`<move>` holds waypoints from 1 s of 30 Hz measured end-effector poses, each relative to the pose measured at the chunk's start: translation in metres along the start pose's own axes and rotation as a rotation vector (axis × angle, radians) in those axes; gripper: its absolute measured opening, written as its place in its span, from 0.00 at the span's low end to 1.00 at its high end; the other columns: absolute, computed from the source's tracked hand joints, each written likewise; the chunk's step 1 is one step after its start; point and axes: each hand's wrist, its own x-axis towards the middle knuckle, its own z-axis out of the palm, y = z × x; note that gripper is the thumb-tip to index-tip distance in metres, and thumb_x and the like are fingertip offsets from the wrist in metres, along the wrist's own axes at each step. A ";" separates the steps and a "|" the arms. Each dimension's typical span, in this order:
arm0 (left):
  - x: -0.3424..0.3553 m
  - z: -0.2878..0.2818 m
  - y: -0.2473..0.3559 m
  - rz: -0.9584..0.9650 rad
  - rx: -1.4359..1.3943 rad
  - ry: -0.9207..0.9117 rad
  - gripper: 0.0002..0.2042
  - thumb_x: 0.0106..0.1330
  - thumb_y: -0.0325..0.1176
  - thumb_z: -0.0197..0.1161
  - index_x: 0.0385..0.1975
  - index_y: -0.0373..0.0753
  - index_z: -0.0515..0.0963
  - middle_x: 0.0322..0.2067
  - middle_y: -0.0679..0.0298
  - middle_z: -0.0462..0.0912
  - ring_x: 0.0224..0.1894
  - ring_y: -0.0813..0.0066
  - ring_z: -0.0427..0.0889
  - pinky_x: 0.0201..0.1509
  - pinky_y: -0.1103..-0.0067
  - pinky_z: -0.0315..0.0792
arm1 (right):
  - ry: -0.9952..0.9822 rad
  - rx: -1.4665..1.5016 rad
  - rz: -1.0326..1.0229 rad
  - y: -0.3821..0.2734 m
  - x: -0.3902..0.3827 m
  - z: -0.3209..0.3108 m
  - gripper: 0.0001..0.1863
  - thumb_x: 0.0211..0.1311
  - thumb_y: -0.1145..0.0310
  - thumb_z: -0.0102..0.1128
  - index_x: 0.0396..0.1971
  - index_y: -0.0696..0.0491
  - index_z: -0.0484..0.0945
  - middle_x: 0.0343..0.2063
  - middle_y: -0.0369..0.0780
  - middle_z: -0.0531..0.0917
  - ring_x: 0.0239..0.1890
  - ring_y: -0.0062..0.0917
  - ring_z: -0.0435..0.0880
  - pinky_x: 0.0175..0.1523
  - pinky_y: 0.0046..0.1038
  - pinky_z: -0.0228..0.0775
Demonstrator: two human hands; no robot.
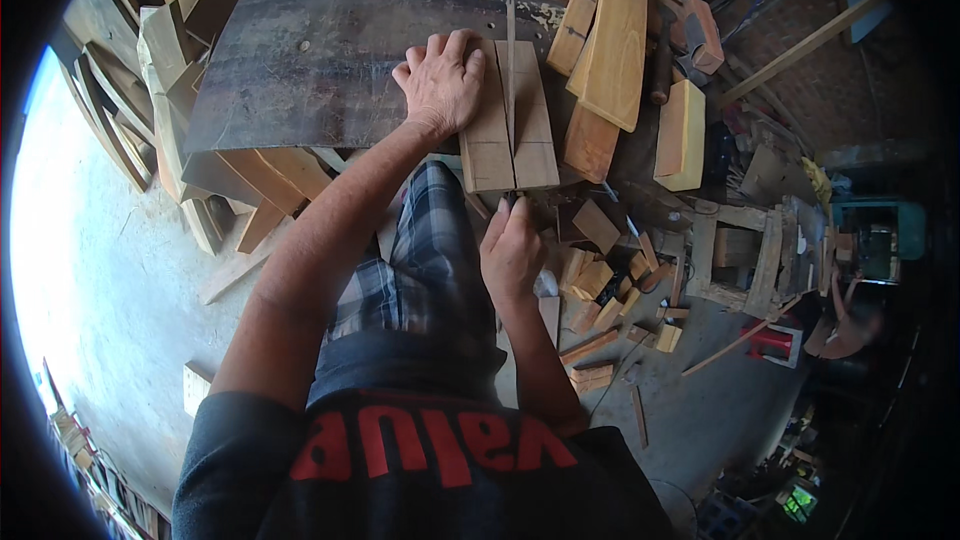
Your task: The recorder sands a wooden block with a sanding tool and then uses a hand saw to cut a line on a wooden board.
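A wooden block (535, 100) with a long narrow strip (511, 70) along its lengthwise cut lies at the edge of a dark curved board (290, 70). My left hand (441, 80) rests with bent fingers apart on the dark board and the block's left edge. Below the block's near end, my right hand (513, 250) has its fingers closed around something dark and thin in line with the cut; what exactly it is, I cannot make out.
Loose planks (615, 40) lie right of the block, above scattered offcuts (590, 275). Curved wooden pieces (160, 80) lean at the left. A rough wooden frame (760, 260) stands at the right, near another person (840, 330) and a green machine (905, 230).
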 end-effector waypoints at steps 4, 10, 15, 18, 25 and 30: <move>-0.002 0.001 0.002 0.020 -0.021 0.022 0.19 0.69 0.50 0.45 0.56 0.55 0.71 0.52 0.62 0.72 0.59 0.57 0.64 0.65 0.60 0.49 | -0.018 -0.040 -0.008 0.005 -0.007 0.000 0.09 0.68 0.66 0.52 0.33 0.56 0.70 0.17 0.48 0.78 0.21 0.46 0.81 0.23 0.42 0.69; -0.002 0.002 0.000 0.006 -0.012 0.044 0.18 0.69 0.49 0.45 0.55 0.55 0.72 0.52 0.61 0.73 0.58 0.56 0.65 0.64 0.60 0.50 | -0.034 0.030 -0.033 0.006 -0.009 -0.004 0.09 0.68 0.69 0.49 0.38 0.60 0.72 0.21 0.53 0.79 0.25 0.50 0.81 0.27 0.44 0.71; 0.001 0.003 0.000 -0.026 -0.011 0.058 0.18 0.70 0.49 0.45 0.55 0.55 0.72 0.52 0.62 0.73 0.57 0.56 0.66 0.63 0.60 0.51 | -0.058 -0.024 0.031 0.012 -0.018 -0.007 0.09 0.67 0.69 0.50 0.38 0.60 0.72 0.21 0.53 0.80 0.25 0.49 0.81 0.27 0.44 0.71; -0.001 0.003 -0.001 0.009 0.004 0.043 0.17 0.70 0.49 0.45 0.55 0.56 0.72 0.52 0.62 0.72 0.57 0.56 0.66 0.62 0.59 0.51 | -0.093 -0.017 0.070 0.009 -0.013 -0.006 0.09 0.67 0.69 0.50 0.37 0.61 0.72 0.22 0.53 0.80 0.25 0.48 0.82 0.27 0.43 0.71; -0.001 0.001 -0.001 -0.010 -0.017 0.048 0.17 0.71 0.48 0.44 0.55 0.56 0.71 0.51 0.62 0.72 0.57 0.55 0.66 0.62 0.59 0.51 | -0.008 0.033 -0.052 0.011 -0.018 -0.008 0.09 0.68 0.70 0.49 0.37 0.62 0.72 0.21 0.52 0.80 0.25 0.51 0.81 0.28 0.44 0.71; 0.000 -0.001 -0.003 0.021 -0.018 0.018 0.17 0.71 0.48 0.44 0.55 0.56 0.71 0.52 0.61 0.72 0.57 0.55 0.66 0.62 0.59 0.52 | -0.069 0.023 -0.019 0.000 0.000 -0.007 0.10 0.67 0.68 0.50 0.36 0.61 0.73 0.17 0.52 0.78 0.23 0.50 0.80 0.27 0.45 0.70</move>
